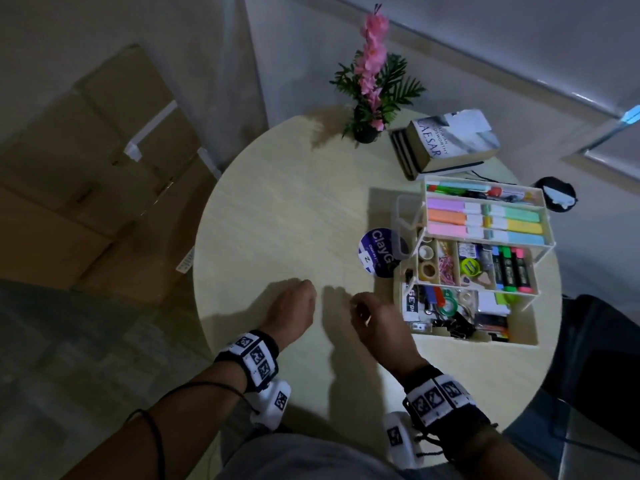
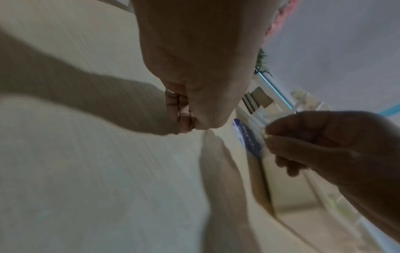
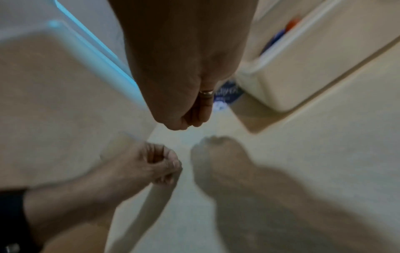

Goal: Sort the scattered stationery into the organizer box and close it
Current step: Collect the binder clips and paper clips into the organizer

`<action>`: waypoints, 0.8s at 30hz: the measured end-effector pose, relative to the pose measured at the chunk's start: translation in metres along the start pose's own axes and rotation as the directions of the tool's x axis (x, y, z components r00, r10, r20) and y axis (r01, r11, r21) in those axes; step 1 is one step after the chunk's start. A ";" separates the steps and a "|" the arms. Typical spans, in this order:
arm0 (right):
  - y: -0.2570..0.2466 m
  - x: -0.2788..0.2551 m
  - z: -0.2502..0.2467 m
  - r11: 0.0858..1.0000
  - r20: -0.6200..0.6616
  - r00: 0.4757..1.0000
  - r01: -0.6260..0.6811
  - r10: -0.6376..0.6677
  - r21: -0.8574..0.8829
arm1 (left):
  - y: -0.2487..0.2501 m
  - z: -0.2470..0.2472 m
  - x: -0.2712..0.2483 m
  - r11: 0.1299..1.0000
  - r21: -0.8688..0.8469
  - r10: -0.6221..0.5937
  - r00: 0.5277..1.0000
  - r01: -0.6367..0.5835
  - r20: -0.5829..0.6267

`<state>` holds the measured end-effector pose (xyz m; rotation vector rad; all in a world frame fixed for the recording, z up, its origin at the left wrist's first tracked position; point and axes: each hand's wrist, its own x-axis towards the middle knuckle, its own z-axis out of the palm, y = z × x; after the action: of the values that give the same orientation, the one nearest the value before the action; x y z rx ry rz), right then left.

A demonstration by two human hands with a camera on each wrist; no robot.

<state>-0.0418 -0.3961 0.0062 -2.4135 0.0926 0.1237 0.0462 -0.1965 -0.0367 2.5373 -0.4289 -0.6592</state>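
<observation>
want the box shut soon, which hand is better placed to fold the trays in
Right, probably. The right hand hovers just beside the box, whose tiered trays stand open. The left hand is farther off over the bare table.

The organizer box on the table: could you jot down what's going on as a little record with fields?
organizer box: open, tiers fanned out, filled with stationery
top tier: pastel highlighters
round sticker: flat on the table, left of the box
left hand: fingers curled, over the table
right hand: fingers curled; contents unclear
backdrop: books, pink flowers
</observation>
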 end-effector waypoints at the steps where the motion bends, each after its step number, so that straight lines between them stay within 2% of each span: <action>1: 0.003 -0.002 -0.017 0.999 -0.072 0.997 -0.026 0.028 0.025 | 0.005 0.001 0.003 0.994 -0.105 -0.027 0.999 0.024 -0.031; 3: 0.016 -0.006 -0.053 0.993 -0.226 0.967 -0.102 0.113 0.059 | 0.029 -0.001 0.011 0.961 -0.274 -0.066 0.995 0.042 -0.079; 5: 0.034 -0.008 -0.086 0.977 -0.343 0.914 -0.196 0.214 0.088 | 0.065 -0.005 0.021 0.917 -0.400 -0.051 0.990 -0.007 -0.134; 7: 0.055 -0.008 -0.110 0.960 -0.420 0.863 -0.262 0.281 0.103 | 0.108 -0.009 0.027 0.897 -0.427 0.030 0.978 -0.118 -0.206; 9: 0.074 -0.004 -0.122 0.946 -0.439 0.839 -0.305 0.321 0.108 | 0.148 -0.009 0.030 0.880 -0.425 0.114 0.964 -0.210 -0.239; 11: 0.085 -0.002 -0.126 0.942 -0.410 0.849 -0.313 0.334 0.119 | 0.181 -0.003 0.032 0.868 -0.415 0.187 0.954 -0.272 -0.235; 15: 0.088 -0.001 -0.130 0.972 -0.381 0.894 -0.209 0.236 0.109 | 0.221 0.012 0.039 0.897 -0.311 0.239 0.937 -0.313 -0.256; 19: 0.093 -0.010 -0.132 0.979 -0.392 0.897 -0.180 0.204 0.097 | 0.233 0.024 0.047 0.916 -0.226 0.259 0.919 -0.332 -0.297; 24: 0.101 -0.020 -0.147 0.982 -0.380 0.905 -0.161 0.189 0.103 | 0.235 0.035 0.053 0.919 -0.214 0.260 0.916 -0.332 -0.306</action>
<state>-0.0621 -0.5687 0.0521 -2.3251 0.4894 -0.2772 0.0308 -0.4272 0.0394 2.2040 -0.5748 -0.2279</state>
